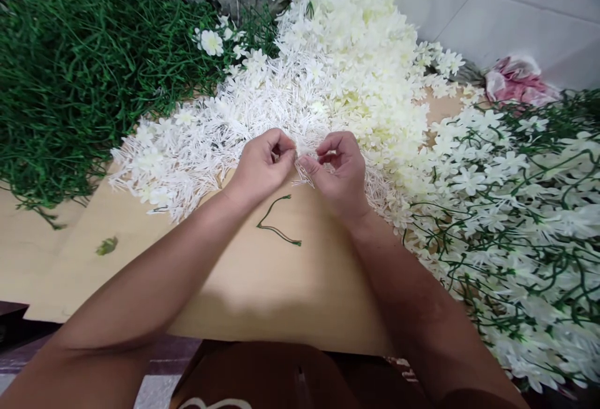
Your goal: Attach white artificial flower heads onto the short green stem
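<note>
My left hand (265, 165) and my right hand (341, 171) face each other above the near edge of a pile of thin white strands (253, 106). Thumb and fingers are pinched together on both. Whatever sits between the fingertips is too small and pale against the strands to make out. Cream-white artificial flower heads (370, 65) are heaped just beyond my right hand. A bent green plastic stem (269, 228) lies alone on the brown board (244, 284), closer to me than the hands.
Green plastic stems (98, 71) form a large heap at the left. White flowers on green stems (520, 234) are stacked at the right. A small green scrap (107, 246) rests on the board's left part. A pink-and-white bundle (518, 80) sits at the far right.
</note>
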Demonstrator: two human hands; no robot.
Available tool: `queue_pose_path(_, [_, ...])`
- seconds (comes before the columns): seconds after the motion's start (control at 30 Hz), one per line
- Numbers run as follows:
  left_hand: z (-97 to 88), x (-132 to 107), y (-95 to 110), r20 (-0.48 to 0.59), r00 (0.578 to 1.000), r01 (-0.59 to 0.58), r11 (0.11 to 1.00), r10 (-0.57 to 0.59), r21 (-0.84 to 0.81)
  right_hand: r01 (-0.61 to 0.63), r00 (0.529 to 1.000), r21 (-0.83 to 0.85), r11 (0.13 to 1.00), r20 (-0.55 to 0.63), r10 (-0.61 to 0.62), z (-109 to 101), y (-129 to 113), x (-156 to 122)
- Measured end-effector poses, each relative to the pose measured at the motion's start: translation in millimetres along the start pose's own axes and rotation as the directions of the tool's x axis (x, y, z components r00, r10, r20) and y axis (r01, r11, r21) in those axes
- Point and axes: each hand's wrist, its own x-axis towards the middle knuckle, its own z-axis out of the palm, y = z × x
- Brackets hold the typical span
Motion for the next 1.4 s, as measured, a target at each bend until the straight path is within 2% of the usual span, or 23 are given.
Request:
queue_pose_path(0.1, [-0.7,3.1,-1.0,0.031,0.994,0.11,0.982,-0.106,-0.152,0.232,0.972,-0.268,0.935,0.042,-0.23,0.5,1.2,-2.7])
queue_pose_path(0.2, [-0.9,3.2,1.3,0.102,0.979,0.196,0.953,-0.176,-0.231,0.307,0.951,-0.381,0.872,0.088,-0.296,1.4,4.2,-3.9])
queue_pose_path(0.33, [0.1,1.2,5.1,0.162,0.964,0.252,0.928,-0.213,-0.276,0.341,0.939,-0.378,0.861,0.093,-0.331,1.9,6.9,-3.3])
queue_pose_path(0.6, [2.0,0.3,8.0,0.19,0.953,0.283,0.914,-0.235,-0.291,0.336,0.942,-0.278,0.9,0.099,-0.321,0.1,-2.6,-3.3])
queue_pose_path(0.7, [-0.7,0.6,9.2,0.215,0.944,0.311,0.898,-0.252,-0.311,0.297,0.954,-0.193,0.935,0.097,-0.283,-1.4,-8.5,-1.7])
queue_pose_path(0.77, [-2.8,0.6,9.1,0.244,0.932,0.342,0.874,-0.268,-0.346,0.227,0.969,-0.082,0.97,0.118,-0.217,-3.6,-11.4,1.0])
queue_pose_path(0.87, [-4.5,0.1,8.9,0.319,0.912,0.373,0.842,-0.257,-0.391,-0.023,0.989,0.139,0.99,0.145,0.002,-9.4,-13.2,6.7])
queue_pose_path(0.9, [-4.5,-0.1,9.1,0.346,0.908,0.37,0.839,-0.236,-0.398,-0.127,0.981,0.203,0.971,0.17,0.092,-11.8,-13.2,8.6])
queue_pose_path(0.97, [-4.1,-0.7,9.7,0.386,0.902,0.355,0.841,-0.193,-0.408,-0.305,0.935,0.285,0.909,0.268,0.23,-16.4,-12.7,12.1])
queue_pose_path(1.03, [-3.7,-1.0,9.7,0.395,0.902,0.341,0.846,-0.172,-0.41,-0.409,0.877,0.302,0.861,0.391,0.28,-20.2,-12.4,14.8])
queue_pose_path(1.1, [-3.4,-1.0,8.8,0.389,0.905,0.335,0.85,-0.171,-0.405,-0.449,0.838,0.286,0.846,0.463,0.288,-23.0,-12.4,16.7])
queue_pose_path(1.27, [-2.5,-1.3,6.0,0.399,0.901,0.346,0.842,-0.173,-0.415,-0.486,0.801,0.244,0.839,0.508,0.316,-28.2,-11.7,19.3])
queue_pose_path(1.4, [-0.1,-1.8,6.8,0.395,0.893,0.382,0.829,-0.217,-0.408,-0.465,0.81,0.17,0.869,0.478,0.34,-27.3,-10.4,19.4])
